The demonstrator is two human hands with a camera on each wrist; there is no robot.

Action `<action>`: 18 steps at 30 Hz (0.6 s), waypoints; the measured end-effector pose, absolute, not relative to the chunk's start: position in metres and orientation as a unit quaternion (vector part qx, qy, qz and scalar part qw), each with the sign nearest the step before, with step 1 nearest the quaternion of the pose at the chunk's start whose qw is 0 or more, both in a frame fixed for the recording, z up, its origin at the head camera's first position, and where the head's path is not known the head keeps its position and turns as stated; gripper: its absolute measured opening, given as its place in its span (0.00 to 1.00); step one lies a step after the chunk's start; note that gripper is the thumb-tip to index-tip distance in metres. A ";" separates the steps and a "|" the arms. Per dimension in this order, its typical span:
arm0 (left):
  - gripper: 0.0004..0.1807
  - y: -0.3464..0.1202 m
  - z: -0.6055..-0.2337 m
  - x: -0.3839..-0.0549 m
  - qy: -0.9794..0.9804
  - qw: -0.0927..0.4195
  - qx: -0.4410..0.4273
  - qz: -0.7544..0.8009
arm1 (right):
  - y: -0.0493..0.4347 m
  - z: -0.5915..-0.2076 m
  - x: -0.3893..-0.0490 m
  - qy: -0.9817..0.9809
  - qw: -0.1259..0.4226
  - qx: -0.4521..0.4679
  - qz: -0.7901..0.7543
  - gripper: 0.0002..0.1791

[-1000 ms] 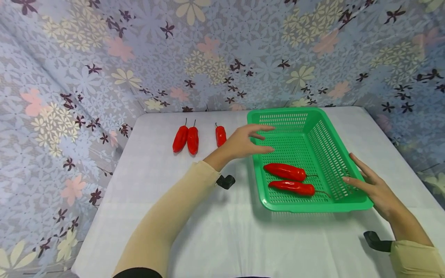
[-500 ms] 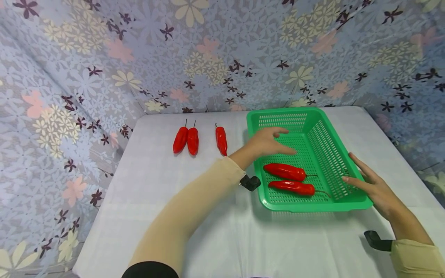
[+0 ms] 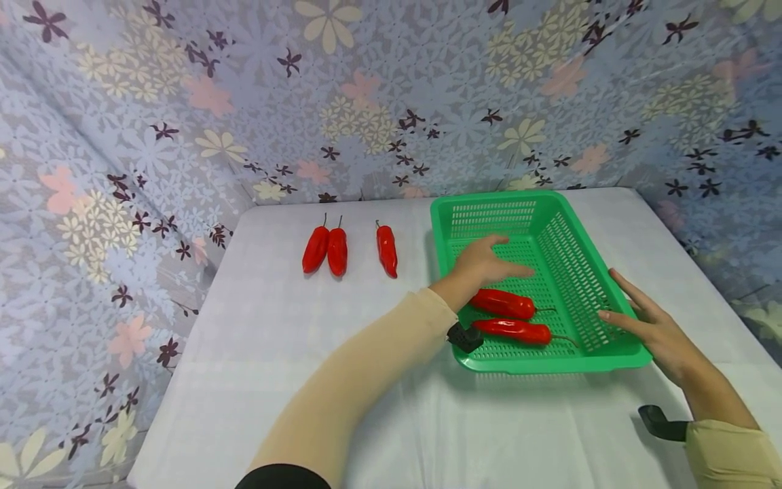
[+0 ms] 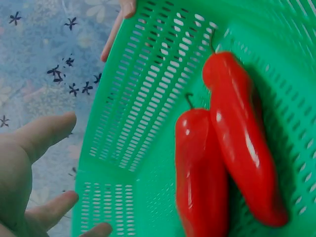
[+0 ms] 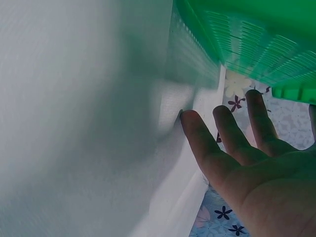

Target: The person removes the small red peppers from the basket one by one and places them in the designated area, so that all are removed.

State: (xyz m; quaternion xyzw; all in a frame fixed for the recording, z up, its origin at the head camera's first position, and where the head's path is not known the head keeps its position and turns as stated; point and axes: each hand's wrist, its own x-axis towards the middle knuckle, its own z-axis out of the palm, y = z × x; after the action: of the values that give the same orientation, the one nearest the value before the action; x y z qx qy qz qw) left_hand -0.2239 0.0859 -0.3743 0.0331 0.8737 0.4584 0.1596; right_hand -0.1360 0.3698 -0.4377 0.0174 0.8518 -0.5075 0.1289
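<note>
Reaching into the green plastic basket (image 3: 565, 369), my left hand (image 3: 482, 263) has its thumb and fingers spread, with nothing between them. In the left wrist view, those fingertips (image 4: 64, 200) overlap the basket's perforated wall. Two glossy red chili peppers lie side by side on the basket floor: a rear pepper (image 3: 504, 303) and a front pepper (image 3: 513, 331), both with stems to the right. At the basket's right side, my right hand (image 3: 656, 333) rests with its thumb over the rim and its fingers outside. Straight, spread fingers (image 5: 197, 136) show beneath the rim in the right wrist view.
Farther left on the white-covered table (image 3: 256, 339) lie a left red pepper (image 3: 315, 250), another pepper (image 3: 337, 252) touching it, and a single pepper (image 3: 387, 251) nearer the basket. A flower-patterned cloth (image 3: 366, 88) hangs behind and beside the table.
My left hand has moved right and slightly toward me, from the basket's left rim to over its inside, uncovering the single pepper. The right hand and the basket stay in place.
</note>
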 end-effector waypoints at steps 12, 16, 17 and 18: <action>0.41 0.094 -0.392 -0.225 0.840 0.237 -0.026 0.488 | 0.370 -0.437 -0.136 0.847 0.125 0.015 -0.517 0.46; 0.39 0.096 -0.394 -0.224 0.838 0.264 -0.031 0.476 | 0.371 -0.437 -0.135 0.847 0.121 0.013 -0.518 0.46; 0.39 0.096 -0.394 -0.224 0.839 0.269 -0.031 0.472 | 0.372 -0.437 -0.135 0.845 0.121 0.010 -0.521 0.45; 0.39 0.097 -0.394 -0.224 0.842 0.271 -0.031 0.465 | 0.372 -0.438 -0.135 0.844 0.120 0.007 -0.522 0.45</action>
State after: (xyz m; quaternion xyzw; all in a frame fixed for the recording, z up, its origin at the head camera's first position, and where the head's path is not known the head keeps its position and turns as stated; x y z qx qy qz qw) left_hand -0.2239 0.0970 -0.3944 -0.0310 0.8425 0.4646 0.2710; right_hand -0.1348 0.3716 -0.4377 0.0066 0.8442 -0.5223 0.1200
